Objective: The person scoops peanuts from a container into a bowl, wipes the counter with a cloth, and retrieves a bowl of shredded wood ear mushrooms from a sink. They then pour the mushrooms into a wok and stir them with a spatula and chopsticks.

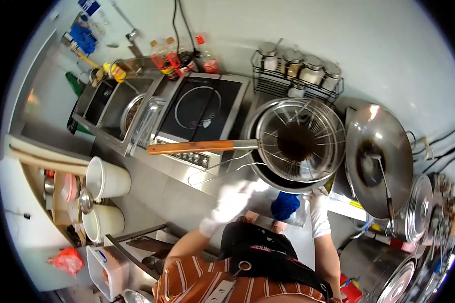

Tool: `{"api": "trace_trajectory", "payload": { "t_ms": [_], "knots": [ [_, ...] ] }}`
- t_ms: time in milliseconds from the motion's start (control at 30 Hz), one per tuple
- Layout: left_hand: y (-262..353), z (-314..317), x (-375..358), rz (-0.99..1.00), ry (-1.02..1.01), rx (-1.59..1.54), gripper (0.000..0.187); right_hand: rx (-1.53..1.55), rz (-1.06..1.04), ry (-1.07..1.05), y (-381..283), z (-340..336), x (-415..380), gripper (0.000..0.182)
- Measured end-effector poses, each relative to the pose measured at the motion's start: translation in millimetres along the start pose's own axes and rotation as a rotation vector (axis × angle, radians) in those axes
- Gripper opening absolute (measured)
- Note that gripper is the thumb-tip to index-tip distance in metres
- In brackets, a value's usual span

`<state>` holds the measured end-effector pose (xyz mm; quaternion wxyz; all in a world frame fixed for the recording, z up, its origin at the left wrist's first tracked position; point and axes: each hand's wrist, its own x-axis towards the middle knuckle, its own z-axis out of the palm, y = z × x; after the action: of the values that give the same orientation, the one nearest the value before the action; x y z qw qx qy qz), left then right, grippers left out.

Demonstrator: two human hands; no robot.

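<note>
My right hand [318,206], in a white glove, has its fingers closed at the near right rim of a large round metal pan [268,177]. My left hand [232,199], also gloved, reaches toward the pan's near left side; glare and blur smear its fingers. Across the pan lies a round wire strainer [268,134], its wooden handle [192,147] pointing left over the cooktop's front. A wire handle or rack [212,174] sticks out below it. Between my hands sits a crumpled blue cloth [285,206] on the steel counter.
Left of the pan is an induction cooktop [199,106], then a sink [114,108]. A wok [361,121] with a ladle [383,177] stands at right. Spice jars fill a wire rack [273,81] behind. Two white buckets [108,177] and an open drawer [136,247] are at lower left.
</note>
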<state>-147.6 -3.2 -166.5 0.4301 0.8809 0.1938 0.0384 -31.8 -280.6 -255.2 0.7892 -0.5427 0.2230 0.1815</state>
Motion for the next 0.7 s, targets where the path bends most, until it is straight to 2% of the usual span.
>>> {"api": "trace_trajectory", "payload": {
  "t_ms": [33,67,100,133,200,233,267,333,400,433,467,533,567,667,700],
  "knots": [
    [39,-61,5,0.401,0.315,0.253,0.019,-0.096,-0.111,0.002,-3,7,-4,0.009],
    [9,-91,23,0.236,0.542,0.041,0.015,-0.002,-0.015,0.006,-1,2,-1,0.004],
    [19,-140,48,-0.047,0.642,-0.080,0.014,-0.012,0.002,0.016,1,-2,0,0.003],
    [-19,-175,87,0.244,0.846,0.189,0.016,-0.019,0.006,0.027,1,-1,3,0.006],
    [-108,-233,153,0.045,0.807,0.590,0.028,-0.064,0.000,0.042,-2,2,0,0.009],
    [-154,-249,181,-0.044,0.714,0.640,0.032,-0.049,-0.006,0.024,1,-1,3,0.009],
    [-171,-257,203,-0.279,0.558,0.678,0.037,-0.035,-0.034,0.018,13,-15,15,0.009],
    [-203,-263,226,-0.440,0.288,0.696,0.040,-0.019,0.000,0.064,15,-18,15,0.008],
    [-224,-267,239,-0.435,0.096,0.771,0.041,-0.047,0.005,0.075,10,-9,5,0.008],
    [-235,-266,245,-0.401,0.103,0.860,0.034,-0.048,0.002,0.088,7,-5,3,0.008],
    [-232,-270,249,-0.398,0.102,0.861,0.034,-0.046,0.002,0.103,7,-1,1,0.007],
    [-225,-279,255,-0.373,0.011,0.954,0.024,-0.078,-0.014,0.125,6,3,-2,0.007],
    [-226,-278,256,-0.300,0.087,1.018,0.019,-0.078,-0.019,0.127,5,4,-3,0.008],
    [-229,-273,262,-0.255,0.082,0.986,0.020,-0.053,-0.030,0.124,8,3,-2,0.009],
    [-229,-272,266,-0.127,0.034,0.945,0.023,-0.049,-0.025,0.117,8,3,-3,0.010]
  ]
}}
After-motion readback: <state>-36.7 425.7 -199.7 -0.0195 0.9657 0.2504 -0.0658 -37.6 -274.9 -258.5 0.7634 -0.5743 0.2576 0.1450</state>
